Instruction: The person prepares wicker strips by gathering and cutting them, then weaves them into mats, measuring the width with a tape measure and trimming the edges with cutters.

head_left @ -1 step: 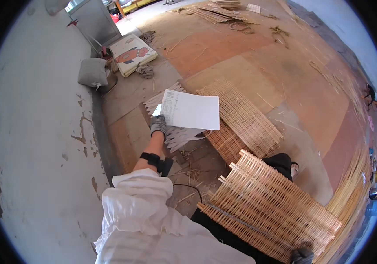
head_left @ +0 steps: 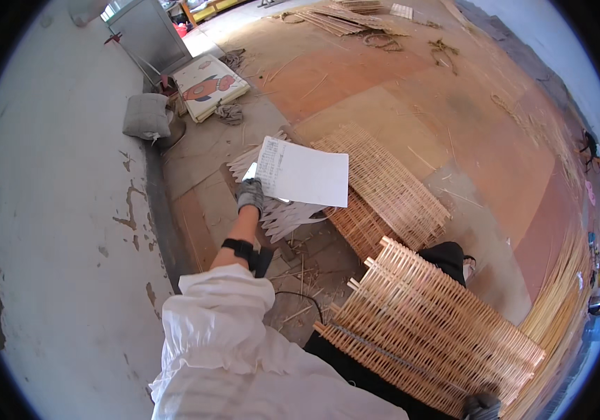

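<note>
Woven panel (head_left: 433,325) at near right, long axis far-left to near-right; right hand (head_left: 482,406) at near edge, grip undeterminable. White sheet (head_left: 305,173) beyond, long axis left-right, held in fingers of left hand (head_left: 249,196).

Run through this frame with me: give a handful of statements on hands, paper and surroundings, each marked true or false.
1. The left hand holds the paper. True.
2. The left hand is bare. False: it wears a grey glove.
3. The right hand is at an edge of the near panel. True.
4. The near panel is smooth and solid. False: it is woven.
5. The paper is wholly blank. False: its left part bears writing.
6. The cushion is near the wall. True.
</note>
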Demonstrator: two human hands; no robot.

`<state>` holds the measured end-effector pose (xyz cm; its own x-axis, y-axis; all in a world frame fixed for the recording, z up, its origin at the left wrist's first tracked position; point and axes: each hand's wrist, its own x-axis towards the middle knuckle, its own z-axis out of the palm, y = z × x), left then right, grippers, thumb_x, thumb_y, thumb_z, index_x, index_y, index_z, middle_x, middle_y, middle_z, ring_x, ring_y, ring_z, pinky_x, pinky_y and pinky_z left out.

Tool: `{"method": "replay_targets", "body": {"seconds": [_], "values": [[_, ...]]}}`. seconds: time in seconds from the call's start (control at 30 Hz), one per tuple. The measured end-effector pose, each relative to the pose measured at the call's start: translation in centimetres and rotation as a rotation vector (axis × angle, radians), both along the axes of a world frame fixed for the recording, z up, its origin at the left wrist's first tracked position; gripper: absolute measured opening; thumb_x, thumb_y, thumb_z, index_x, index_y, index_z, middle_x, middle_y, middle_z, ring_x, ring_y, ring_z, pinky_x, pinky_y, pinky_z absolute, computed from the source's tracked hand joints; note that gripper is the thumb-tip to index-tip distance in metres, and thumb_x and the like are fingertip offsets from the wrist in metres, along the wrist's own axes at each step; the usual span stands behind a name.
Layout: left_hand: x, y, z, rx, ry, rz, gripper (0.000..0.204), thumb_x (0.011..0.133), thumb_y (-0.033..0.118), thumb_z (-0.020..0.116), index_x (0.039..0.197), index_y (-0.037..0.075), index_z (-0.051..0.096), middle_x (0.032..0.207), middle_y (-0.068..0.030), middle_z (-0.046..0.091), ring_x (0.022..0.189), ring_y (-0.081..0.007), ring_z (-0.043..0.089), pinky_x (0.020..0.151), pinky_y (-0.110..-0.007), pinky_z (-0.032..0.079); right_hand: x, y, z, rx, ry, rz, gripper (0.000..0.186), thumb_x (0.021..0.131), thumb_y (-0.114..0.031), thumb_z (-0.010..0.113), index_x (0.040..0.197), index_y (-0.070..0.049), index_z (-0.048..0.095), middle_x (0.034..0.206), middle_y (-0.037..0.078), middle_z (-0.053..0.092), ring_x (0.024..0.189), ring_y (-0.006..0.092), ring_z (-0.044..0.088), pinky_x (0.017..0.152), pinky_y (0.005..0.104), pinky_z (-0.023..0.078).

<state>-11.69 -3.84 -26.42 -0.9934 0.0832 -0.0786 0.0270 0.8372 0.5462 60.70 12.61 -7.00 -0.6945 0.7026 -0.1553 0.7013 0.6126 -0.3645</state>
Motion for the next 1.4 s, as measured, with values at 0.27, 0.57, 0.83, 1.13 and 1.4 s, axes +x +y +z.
{"method": "replay_targets", "body": {"seconds": [0.27,0.57,0.83,1.13,1.4], "values": [[4.3,-2.7,-0.6,0.840,0.031,0.437,0.025,0.079,0.008,0.043,0.100,-0.002,0.052,0.092,-0.0133,0.057,0.074,-0.0216,0.056,0.068,-0.032,0.047,-0.5,0.7,0.7,-0.182,0.126,-0.194,0.010,0.072,-0.012,0.055,0.071,-0.003,0.058,0.068,0.007,0.055,0.067,0.0188,0.051,0.064,0.0306,0.042],[12.3,-3.7,-1.3,0.938,-0.225,0.501,0.025,0.078,0.001,0.040,0.102,0.000,0.048,0.092,-0.0116,0.055,0.075,-0.0238,0.056,0.066,-0.033,0.046,-0.2,0.3,0.5,-0.194,-0.026,-0.159,0.010,0.070,-0.008,0.050,0.073,-0.006,0.059,0.067,0.006,0.055,0.064,0.0179,0.051,0.076,0.0328,0.040],[9.6,-2.7,6.8,-0.376,0.478,-0.088,0.036,0.075,0.018,0.051,0.110,0.009,0.047,0.118,-0.0171,0.041,0.109,-0.0271,0.040,0.088,-0.033,0.035,0.3,-0.1,-0.4,0.065,0.052,0.027,0.014,0.074,-0.006,0.044,0.077,-0.004,0.057,0.069,0.007,0.055,0.061,0.0169,0.050,0.069,0.0301,0.043],[-2.6,3.3,6.1,-0.953,0.287,-0.824,0.042,0.076,0.028,0.049,0.118,0.025,0.043,0.132,-0.0099,0.024,0.121,-0.0265,0.025,0.094,-0.046,0.024,3.7,0.3,-2.8,-0.568,0.257,-0.598,0.014,0.078,-0.009,0.045,0.087,-0.001,0.053,0.073,0.006,0.052,0.063,0.0118,0.048,0.054,0.0222,0.041],[-2.9,5.5,7.1,-1.098,0.288,-1.044,0.044,0.074,0.039,0.047,0.116,0.026,0.045,0.130,-0.0090,0.028,0.120,-0.0261,0.027,0.096,-0.043,0.020,-0.8,0.4,0.2,-0.045,0.007,-0.010,0.014,0.073,-0.016,0.048,0.072,-0.004,0.054,0.072,0.011,0.050,0.076,0.0283,0.043,0.072,0.0373,0.036]]}}
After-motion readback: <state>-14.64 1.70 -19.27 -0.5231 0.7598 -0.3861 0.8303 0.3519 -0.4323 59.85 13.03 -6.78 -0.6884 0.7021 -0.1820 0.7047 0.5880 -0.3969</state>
